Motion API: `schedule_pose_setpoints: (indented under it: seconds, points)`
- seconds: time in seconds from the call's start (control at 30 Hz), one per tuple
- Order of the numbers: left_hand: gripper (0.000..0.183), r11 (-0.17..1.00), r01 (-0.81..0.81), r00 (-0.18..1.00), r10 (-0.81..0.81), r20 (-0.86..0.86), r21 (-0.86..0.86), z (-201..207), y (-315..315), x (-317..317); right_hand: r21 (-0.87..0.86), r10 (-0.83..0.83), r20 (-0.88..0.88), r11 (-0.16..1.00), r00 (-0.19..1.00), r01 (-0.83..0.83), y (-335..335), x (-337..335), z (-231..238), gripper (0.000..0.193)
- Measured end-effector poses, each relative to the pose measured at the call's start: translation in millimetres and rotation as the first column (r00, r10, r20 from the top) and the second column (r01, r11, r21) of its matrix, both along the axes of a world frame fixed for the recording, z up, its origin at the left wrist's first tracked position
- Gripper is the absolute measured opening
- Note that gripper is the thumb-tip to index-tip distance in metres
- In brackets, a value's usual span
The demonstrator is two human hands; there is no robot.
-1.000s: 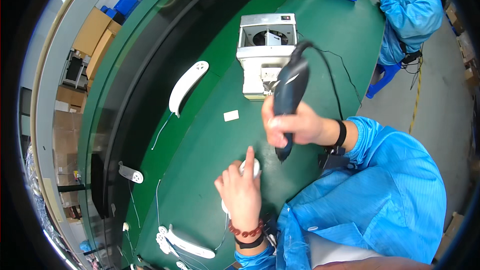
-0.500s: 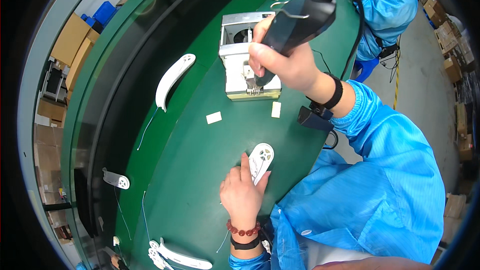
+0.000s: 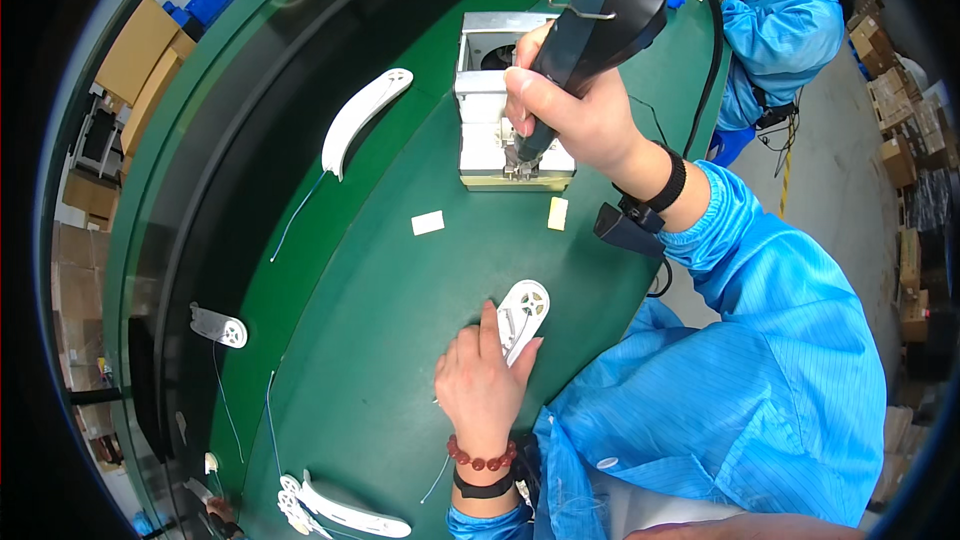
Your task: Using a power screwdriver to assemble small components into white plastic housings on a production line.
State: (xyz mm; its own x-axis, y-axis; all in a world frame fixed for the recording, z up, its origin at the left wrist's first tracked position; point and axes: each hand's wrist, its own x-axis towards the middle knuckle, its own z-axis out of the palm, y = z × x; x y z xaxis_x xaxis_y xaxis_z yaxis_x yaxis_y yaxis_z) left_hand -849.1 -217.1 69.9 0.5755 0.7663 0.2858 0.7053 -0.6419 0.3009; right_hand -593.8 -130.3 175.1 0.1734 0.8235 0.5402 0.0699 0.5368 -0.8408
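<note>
My right hand [image 3: 590, 115] is wrapped around a black electric screwdriver [image 3: 605, 35] with a coiled cord. The driver slants down, its tip at the front of a grey and white box-shaped machine [image 3: 478, 155], which looks like a screw feeder. My fingers and the tool hide part of the machine's top. Nearer to me, my left hand [image 3: 478, 375] holds a white plastic part [image 3: 527, 308] with a round, spoked end against the green table. The index finger lies along one side and the thumb along the other. The part's near end is hidden by the hand.
Two small pale cards [image 3: 428, 223] lie before the machine. White curved covers [image 3: 365, 120] and smaller white parts [image 3: 222, 327] with thin wires rest on the green strip at left. A co-worker in blue [image 3: 785, 40] sits at the far right. A dark device [image 3: 625, 230] hangs beside the table edge.
The whole view has shifted slightly. The screwdriver tip stays at the front of the machine, and my left hand keeps its hold on the white part.
</note>
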Motion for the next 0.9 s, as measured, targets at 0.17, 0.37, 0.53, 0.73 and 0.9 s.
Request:
schedule_pose_setpoints:
  seconds: [0.17, 0.37, 0.53, 0.73, 0.9]
  points:
    - [0.066, 1.0, -0.006, 1.0, 0.006, -0.001, -0.024, 0, 0, 0, -0.007, -0.005, -0.038, 1.0, 0.999, 0.005, 2, 0, -1, 0.011]
    - [0.073, 0.997, 0.032, 0.996, -0.037, 0.075, 0.065, 6, 3, -3, -0.004, -0.024, 0.005, 1.0, 1.0, 0.024, 2, 0, -1, 0.014]
    - [0.075, 0.998, -0.03, 0.997, 0.026, -0.069, -0.064, 15, -1, -16, -0.04, -0.011, 0.047, 0.999, 0.999, 0.013, 3, -7, 0, 0.014]
    - [0.072, 0.988, -0.088, 0.993, 0.098, 0.065, -0.13, -2, -4, -17, -0.147, 0.055, 0.004, 0.988, 0.998, -0.054, -9, -30, -14, 0.013]
    - [0.069, 0.995, -0.049, 0.985, 0.062, 0.162, -0.082, -8, 2, -20, -0.094, 0.265, -0.024, 0.959, 0.964, -0.266, -43, -56, -27, 0.016]
